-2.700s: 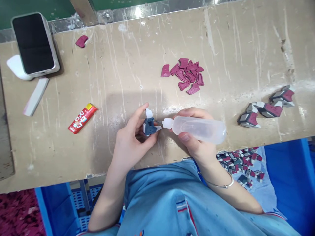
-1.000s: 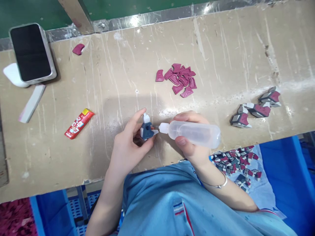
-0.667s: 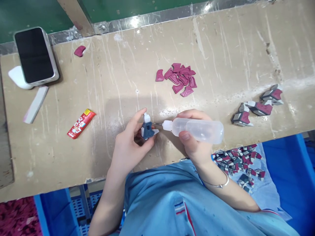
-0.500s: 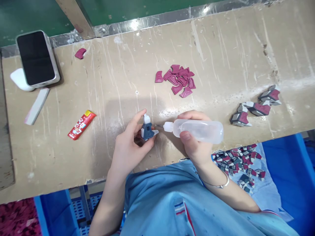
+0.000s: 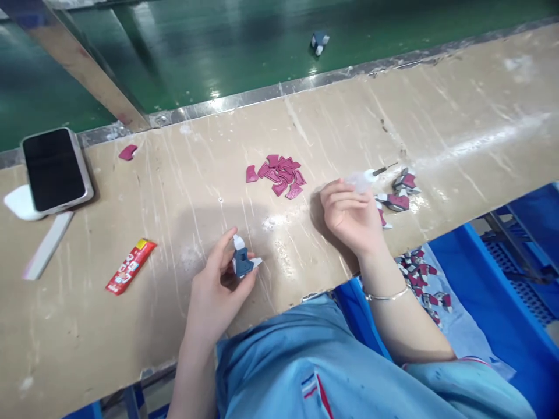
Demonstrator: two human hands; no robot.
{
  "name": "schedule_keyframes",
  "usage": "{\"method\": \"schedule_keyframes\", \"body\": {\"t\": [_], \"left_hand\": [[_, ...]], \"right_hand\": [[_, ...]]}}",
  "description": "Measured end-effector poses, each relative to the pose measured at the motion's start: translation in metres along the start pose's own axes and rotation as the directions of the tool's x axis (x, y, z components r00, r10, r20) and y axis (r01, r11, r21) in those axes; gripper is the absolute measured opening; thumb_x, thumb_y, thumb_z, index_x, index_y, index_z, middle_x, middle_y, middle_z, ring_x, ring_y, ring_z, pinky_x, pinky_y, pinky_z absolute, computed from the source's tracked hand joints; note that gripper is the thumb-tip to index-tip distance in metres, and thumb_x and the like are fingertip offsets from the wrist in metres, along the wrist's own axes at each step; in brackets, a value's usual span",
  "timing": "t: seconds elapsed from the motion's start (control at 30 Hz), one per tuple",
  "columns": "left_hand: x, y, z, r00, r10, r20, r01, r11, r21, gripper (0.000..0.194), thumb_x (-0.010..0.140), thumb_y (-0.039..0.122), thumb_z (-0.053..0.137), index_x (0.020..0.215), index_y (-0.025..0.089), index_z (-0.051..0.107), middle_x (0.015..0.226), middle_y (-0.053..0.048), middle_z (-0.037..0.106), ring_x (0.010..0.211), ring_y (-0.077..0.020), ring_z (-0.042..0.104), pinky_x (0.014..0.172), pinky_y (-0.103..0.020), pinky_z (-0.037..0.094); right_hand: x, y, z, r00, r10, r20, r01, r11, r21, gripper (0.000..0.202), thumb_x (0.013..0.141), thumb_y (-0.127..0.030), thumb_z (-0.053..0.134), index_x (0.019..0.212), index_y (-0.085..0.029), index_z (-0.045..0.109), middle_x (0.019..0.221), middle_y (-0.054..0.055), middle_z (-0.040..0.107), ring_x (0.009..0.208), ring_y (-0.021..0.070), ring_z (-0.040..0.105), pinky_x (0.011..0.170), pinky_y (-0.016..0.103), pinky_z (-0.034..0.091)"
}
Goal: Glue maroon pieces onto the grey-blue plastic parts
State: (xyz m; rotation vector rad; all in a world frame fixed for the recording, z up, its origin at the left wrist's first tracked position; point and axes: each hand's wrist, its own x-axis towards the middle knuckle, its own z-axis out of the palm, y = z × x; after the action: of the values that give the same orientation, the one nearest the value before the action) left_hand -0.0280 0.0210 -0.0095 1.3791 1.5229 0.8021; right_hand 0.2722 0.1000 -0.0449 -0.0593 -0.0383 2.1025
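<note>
Between the thumb and fingers of my left hand (image 5: 218, 285) is a small dark blue and white plastic part (image 5: 243, 262), held just above the table. My right hand (image 5: 351, 218) is closed around a translucent squeeze bottle (image 5: 358, 181), whose thin needle tip points up and to the right. Most of the bottle is hidden behind my fingers. Left of my right hand lies a pile of flat maroon pieces (image 5: 283, 171). Just beyond that hand sit a few assembled grey, white and maroon parts (image 5: 396, 202), partly covered by it.
A phone-like device (image 5: 56, 169) and a red packet (image 5: 131, 266) lie at the left, with one loose maroon piece (image 5: 128, 152) farther back. Another blue and white part (image 5: 319, 42) is on the green surface (image 5: 244, 52). Below the table's right edge, a blue bin (image 5: 476, 279) holds assembled parts.
My right hand has drawn the bottle away from the held part to the right, turning its needle away. My left hand keeps the part. The view has shifted, showing more green surface.
</note>
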Motion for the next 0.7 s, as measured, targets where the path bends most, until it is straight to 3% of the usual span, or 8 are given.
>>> {"method": "schedule_keyframes", "body": {"t": [0.07, 0.13, 0.2, 0.27, 0.37, 0.43, 0.57, 0.7], "left_hand": [[-0.001, -0.001, 0.000, 1.000, -0.007, -0.003, 0.007, 1.000, -0.012, 0.063, 0.094, 0.035, 0.078, 0.153, 0.029, 0.061, 0.106, -0.003, 0.086, 0.092, -0.0204, 0.083, 0.090, -0.034, 0.067], [0.000, -0.002, -0.001, 1.000, -0.011, -0.006, 0.011, 1.000, -0.018, 0.062, 0.094, 0.037, 0.079, 0.153, 0.029, 0.061, 0.107, -0.004, 0.086, 0.091, -0.0207, 0.083, 0.089, -0.034, 0.067], [0.001, -0.003, -0.001, 1.000, -0.010, 0.004, 0.010, 1.000, -0.020, 0.063, 0.094, 0.037, 0.078, 0.154, 0.029, 0.060, 0.107, -0.004, 0.086, 0.092, -0.0214, 0.083, 0.088, -0.035, 0.067], [0.002, -0.002, -0.001, 1.000, -0.010, 0.026, 0.011, 1.000, -0.024, 0.063, 0.094, 0.035, 0.077, 0.154, 0.029, 0.060, 0.108, -0.004, 0.086, 0.094, -0.0224, 0.084, 0.089, -0.035, 0.068], [0.001, -0.002, 0.000, 0.999, -0.016, 0.035, 0.019, 0.998, -0.066, 0.062, 0.094, 0.033, 0.075, 0.154, 0.029, 0.059, 0.109, -0.004, 0.087, 0.100, -0.0238, 0.085, 0.094, -0.037, 0.068], [0.000, -0.005, 0.001, 1.000, -0.021, 0.023, 0.023, 0.994, -0.110, 0.060, 0.095, 0.035, 0.073, 0.153, 0.028, 0.060, 0.110, -0.005, 0.087, 0.103, -0.0250, 0.085, 0.096, -0.039, 0.068], [0.002, -0.015, 0.005, 1.000, -0.025, 0.011, 0.026, 0.994, -0.110, 0.062, 0.094, 0.042, 0.070, 0.153, 0.027, 0.060, 0.112, -0.006, 0.087, 0.112, -0.0273, 0.085, 0.099, -0.039, 0.068], [0.008, -0.017, 0.005, 0.999, -0.031, 0.023, 0.033, 0.993, -0.115, 0.069, 0.089, 0.047, 0.070, 0.154, 0.024, 0.061, 0.111, -0.008, 0.087, 0.114, -0.0285, 0.084, 0.101, -0.039, 0.066]], "right_hand": [[-0.002, -0.007, -0.002, 0.997, 0.025, 0.078, -0.024, 1.000, -0.012, 0.020, 0.103, -0.020, 0.073, 0.122, -0.019, 0.068, 0.099, -0.002, 0.078, 0.077, 0.0062, 0.072, 0.067, 0.015, 0.064], [-0.005, 0.002, 0.002, 0.996, -0.086, 0.030, 0.091, 0.924, -0.372, 0.033, 0.101, -0.041, 0.077, 0.128, -0.023, 0.069, 0.098, -0.004, 0.078, 0.069, 0.0080, 0.067, 0.054, 0.018, 0.058], [-0.007, 0.018, 0.009, 0.965, -0.261, -0.013, 0.143, 0.569, -0.809, 0.040, 0.100, -0.058, 0.073, 0.128, -0.029, 0.071, 0.098, -0.003, 0.078, 0.061, 0.0115, 0.062, 0.046, 0.024, 0.051], [-0.003, 0.031, 0.016, 0.925, -0.377, 0.039, 0.085, 0.106, -0.991, 0.031, 0.102, -0.052, 0.073, 0.125, -0.032, 0.075, 0.105, 0.002, 0.081, 0.067, 0.0160, 0.065, 0.052, 0.030, 0.053], [0.013, 0.032, 0.023, 0.894, -0.366, 0.260, 0.036, -0.519, -0.854, 0.020, 0.103, -0.027, 0.069, 0.120, -0.030, 0.080, 0.125, 0.008, 0.083, 0.098, 0.0255, 0.074, 0.080, 0.043, 0.062], [0.026, 0.024, 0.024, 0.916, -0.229, 0.330, 0.026, -0.785, -0.619, 0.024, 0.104, -0.019, 0.062, 0.115, -0.027, 0.082, 0.123, 0.009, 0.085, 0.104, 0.0289, 0.075, 0.087, 0.048, 0.063], [0.042, 0.008, 0.029, 0.924, -0.092, 0.370, 0.108, -0.867, -0.487, 0.022, 0.102, -0.015, 0.064, 0.103, -0.024, 0.084, 0.099, 0.008, 0.088, 0.088, 0.0262, 0.076, 0.078, 0.041, 0.064], [0.033, 0.019, 0.031, 0.883, -0.123, 0.452, 0.148, -0.842, -0.518, 0.019, 0.103, -0.017, 0.060, 0.104, -0.023, 0.078, 0.097, 0.008, 0.085, 0.088, 0.0229, 0.079, 0.077, 0.036, 0.067]]}}
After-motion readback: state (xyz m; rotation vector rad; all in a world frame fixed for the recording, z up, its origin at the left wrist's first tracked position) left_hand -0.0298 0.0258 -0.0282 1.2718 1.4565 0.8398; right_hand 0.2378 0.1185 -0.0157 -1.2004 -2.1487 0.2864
